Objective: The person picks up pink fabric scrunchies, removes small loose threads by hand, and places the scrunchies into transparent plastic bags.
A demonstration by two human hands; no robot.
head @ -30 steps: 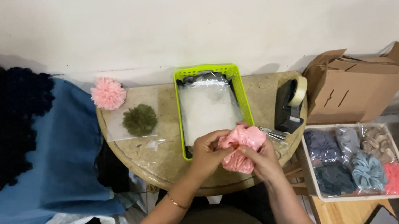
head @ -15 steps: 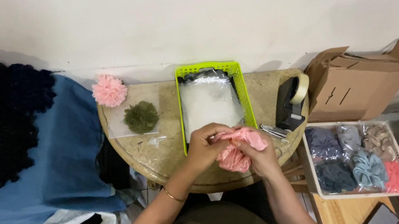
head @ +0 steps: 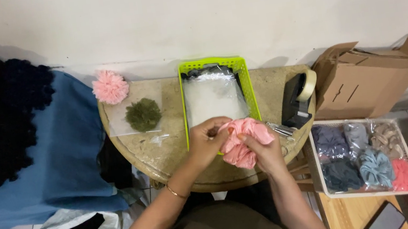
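Gripping a pink ruffled fabric piece (head: 244, 141), left hand (head: 206, 142) and right hand (head: 264, 149) both close on it above the near edge of the round table (head: 166, 151). Just beyond: green basket (head: 215, 92) holding clear bags. Right: tape dispenser (head: 296, 97). Far left: pink pompom (head: 110, 86), olive pompom (head: 143, 114).
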